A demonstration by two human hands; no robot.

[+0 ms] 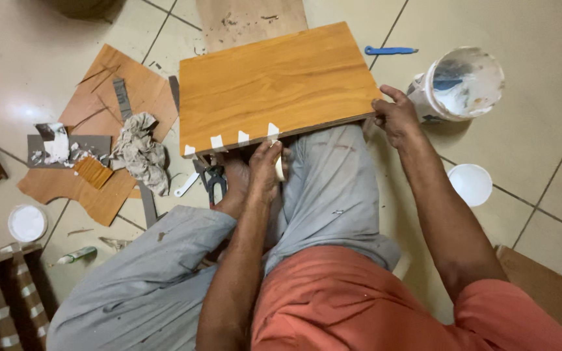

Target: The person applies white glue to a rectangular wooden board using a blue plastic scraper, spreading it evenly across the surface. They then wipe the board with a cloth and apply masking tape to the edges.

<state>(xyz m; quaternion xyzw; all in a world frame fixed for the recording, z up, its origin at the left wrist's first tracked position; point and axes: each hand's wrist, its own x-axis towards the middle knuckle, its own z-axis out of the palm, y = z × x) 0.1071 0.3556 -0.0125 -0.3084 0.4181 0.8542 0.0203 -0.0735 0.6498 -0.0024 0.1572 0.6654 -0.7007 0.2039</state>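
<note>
On the lap, wooden board (274, 81) lies long axis left-right; left hand (265, 170) pinches tape roll (280, 168) at its near edge, right hand (395, 117) grips the right corner.

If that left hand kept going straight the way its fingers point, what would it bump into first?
The left hand points up at the near edge of the wooden board, right by the white tape pieces. It would probably meet that edge almost at once.
</note>
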